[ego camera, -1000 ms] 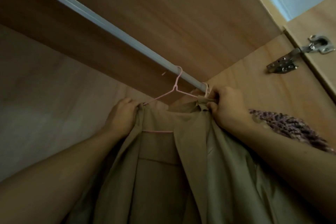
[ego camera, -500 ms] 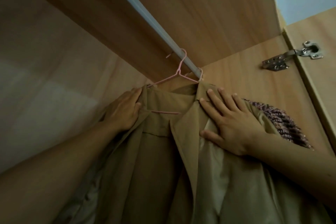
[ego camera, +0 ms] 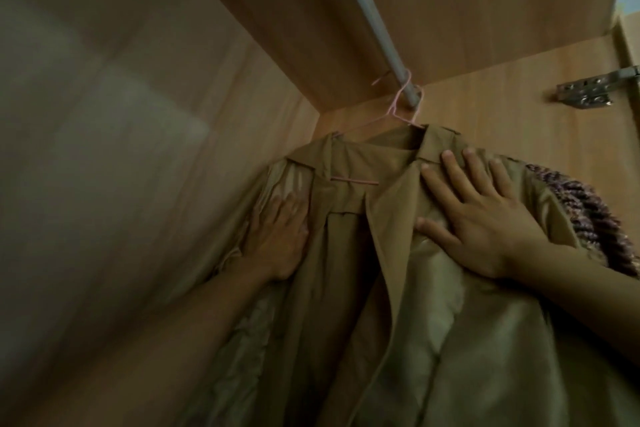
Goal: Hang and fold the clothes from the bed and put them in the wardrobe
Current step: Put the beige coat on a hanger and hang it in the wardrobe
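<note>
Wooden wardrobe walls [ego camera: 173, 114] are enclosing the long tan coat [ego camera: 346, 288], now hanging by its thin pink hanger [ego camera: 398, 111] on the grey rail [ego camera: 367, 10]. I am noting my right hand [ego camera: 485, 218] no longer pinching the collar but pressing flat, fingers spread; my left hand [ego camera: 277, 243] is smoothing the shoulder, flat. Hanging appears complete.

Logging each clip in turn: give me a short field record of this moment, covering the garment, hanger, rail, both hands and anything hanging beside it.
garment: tan coat, front open, pale lining showing
hanger: pink wire hanger, hooked over the rail
rail: grey wardrobe rail, running under the top panel
left hand: flat on the coat's left front, fingers blurred
right hand: fingers spread, pressing flat on the coat's right shoulder
neighbour: purple knitted garment behind the coat on the right
other: metal door hinge on the right wall
</note>
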`<state>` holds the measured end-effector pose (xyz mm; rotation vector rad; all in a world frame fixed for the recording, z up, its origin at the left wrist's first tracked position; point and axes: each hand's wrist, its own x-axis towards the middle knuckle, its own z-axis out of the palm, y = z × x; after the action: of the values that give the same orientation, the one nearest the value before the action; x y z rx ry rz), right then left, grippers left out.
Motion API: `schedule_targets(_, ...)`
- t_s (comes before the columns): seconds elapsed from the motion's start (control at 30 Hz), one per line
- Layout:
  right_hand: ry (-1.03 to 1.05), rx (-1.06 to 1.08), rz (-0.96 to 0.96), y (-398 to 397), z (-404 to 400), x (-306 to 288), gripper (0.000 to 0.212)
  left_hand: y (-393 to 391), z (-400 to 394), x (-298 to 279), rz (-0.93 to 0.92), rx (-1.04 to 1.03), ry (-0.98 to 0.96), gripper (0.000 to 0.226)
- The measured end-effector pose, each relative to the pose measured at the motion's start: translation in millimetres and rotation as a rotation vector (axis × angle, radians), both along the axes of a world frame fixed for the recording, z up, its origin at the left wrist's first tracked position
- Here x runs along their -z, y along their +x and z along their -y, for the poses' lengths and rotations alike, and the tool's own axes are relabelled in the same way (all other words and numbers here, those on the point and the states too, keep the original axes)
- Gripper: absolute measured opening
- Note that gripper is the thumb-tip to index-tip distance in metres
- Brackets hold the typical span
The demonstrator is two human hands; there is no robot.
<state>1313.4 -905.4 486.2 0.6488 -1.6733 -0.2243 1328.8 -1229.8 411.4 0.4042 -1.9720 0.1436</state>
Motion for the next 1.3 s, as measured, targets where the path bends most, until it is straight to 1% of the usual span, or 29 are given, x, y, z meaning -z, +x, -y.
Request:
schedule_targets(0.1,0.070,-0.086,0.114,14.5,-5.2,39.3,0.091,11.5,-0.3,39.6,0.033,0.018,-0.057,0.069)
schedule_targets(0.2,0.188,-0.107,0.035,21.0,-17.2,87.8,0.095,16.6,5.8,78.5,-0.015,0.037,-0.177,0.051)
schedule_targets(0.27,0.239,-0.072,0.004,18.1,-25.7,116.8,0.100,16.6,5.8,105.8,0.007,0.058,-0.171,0.052)
schedule_targets(0.33,0.284,-0.047,-0.020,14.3,-31.3,141.8,0.102,19.0,4.6,131.3,0.040,0.053,-0.161,0.059)
schedule_targets(0.4,0.323,0.010,-0.020,10.0,-36.3,156.1,0.099,22.5,4.0,152.3,0.070,0.047,-0.169,0.065)
schedule_targets(0.47,0.327,0.073,-0.006,8.5,-39.2,159.6,0.098,28.6,-0.5,167.3,0.109,0.036,-0.199,0.065)
schedule_targets(0.57,0.296,0.056,0.024,15.2,-36.5,162.8,0.094,44.6,-10.4,179.8,0.230,-0.035,-0.191,0.062)
schedule_targets(0.6,0.286,0.046,0.038,19.7,-35.8,166.5,0.090,50.5,-12.1,183.7,0.231,-0.044,-0.183,0.060)
schedule_targets(0.67,0.253,0.017,0.064,26.8,-38.3,177.7,0.081,60.6,-11.0,193.3,0.185,0.013,-0.160,0.057)
schedule_targets(0.73,0.205,-0.049,0.084,32.6,-43.8,190.8,0.076,72.3,-8.6,204.4,0.170,0.074,-0.127,0.062)
schedule_targets(0.8,0.161,-0.120,0.092,39.0,-48.4,203.5,0.077,83.8,-6.4,215.6,0.124,0.093,-0.107,0.063)
schedule_targets(0.93,0.081,-0.213,0.109,58.9,-50.7,226.4,0.077,117.6,-29.7,224.1,-0.063,0.265,0.039,0.064)
schedule_targets(1.0,0.088,-0.264,0.081,70.1,-48.4,242.6,0.074,129.6,-43.8,226.8,-0.108,0.337,0.022,0.065)
schedule_targets(1.03,0.124,-0.275,0.072,75.3,-47.5,252.5,0.071,133.2,-49.9,229.8,-0.101,0.359,-0.018,0.066)
schedule_targets(1.1,0.249,-0.259,0.043,77.9,-47.5,274.3,0.067,130.1,-54.0,241.1,-0.014,0.334,-0.108,0.068)
schedule_targets(1.13,0.322,-0.220,0.029,76.6,-49.4,284.2,0.067,125.9,-52.7,248.7,0.046,0.303,-0.148,0.068)
schedule_targets(1.2,0.433,-0.123,0.024,71.0,-55.9,299.7,0.075,118.5,-48.6,264.6,0.176,0.266,-0.219,0.062)
schedule_targets(1.23,0.458,-0.096,0.044,69.3,-59.9,304.6,0.075,115.7,-46.0,272.3,0.227,0.256,-0.244,0.058)
schedule_targets(1.3,0.466,-0.096,0.111,74.0,-69.0,309.1,0.065,115.9,-44.9,285.1,0.270,0.251,-0.244,0.053)
